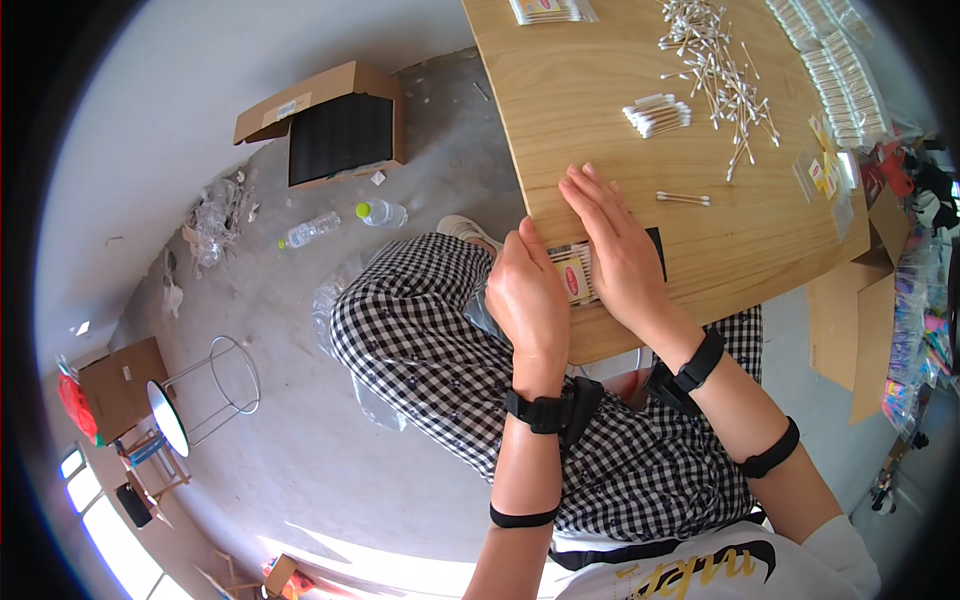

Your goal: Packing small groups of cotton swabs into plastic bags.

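Observation:
A flat packet of cotton swabs with a yellow label lies between my hands at the near left edge of the wooden table. My left hand is curled closed at the packet's left side; its fingertips are hidden. Against the packet's right side rests my right hand, its fingers stretched out and held together. A dark flat object pokes out beyond the right hand, mostly covered by it. Farther right lie a few loose cotton swabs. A small neat bundle of swabs sits beyond my hands.
Scattered cotton swabs cover the table's far part. Stacked swab packets line its right side, near loose label cards. An open cardboard box stands right of the table. Plastic bottles and a stool are on the floor left.

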